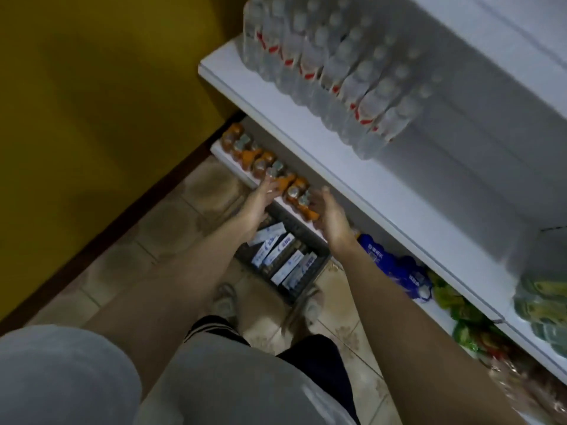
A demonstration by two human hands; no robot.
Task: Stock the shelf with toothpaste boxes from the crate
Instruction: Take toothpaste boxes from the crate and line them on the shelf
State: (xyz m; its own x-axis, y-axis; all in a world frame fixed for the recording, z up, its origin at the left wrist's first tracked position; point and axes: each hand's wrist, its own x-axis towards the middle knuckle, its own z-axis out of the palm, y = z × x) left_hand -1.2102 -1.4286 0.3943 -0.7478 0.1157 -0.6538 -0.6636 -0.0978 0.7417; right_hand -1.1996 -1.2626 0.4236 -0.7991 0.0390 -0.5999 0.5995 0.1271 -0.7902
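A dark crate (pixel 319 265) stands on the tiled floor in front of the white shelf unit (pixel 352 182). Several blue-and-white toothpaste boxes (pixel 282 256) lie packed in it. Both my arms reach down above the crate. My left hand (pixel 264 194) hovers with straight fingers near the low shelf's edge, holding nothing. My right hand (pixel 331 216) is open too, palm facing left, just right of the crate's far end. Neither hand touches a box.
Orange-capped bottles (pixel 270 170) line the low shelf behind my hands. Wrapped water bottles (pixel 337 72) fill the upper shelf. Blue packs (pixel 395 268) and green packs (pixel 460 305) sit on the low shelf to the right. A yellow wall (pixel 92 102) lies left. My feet stand near the crate.
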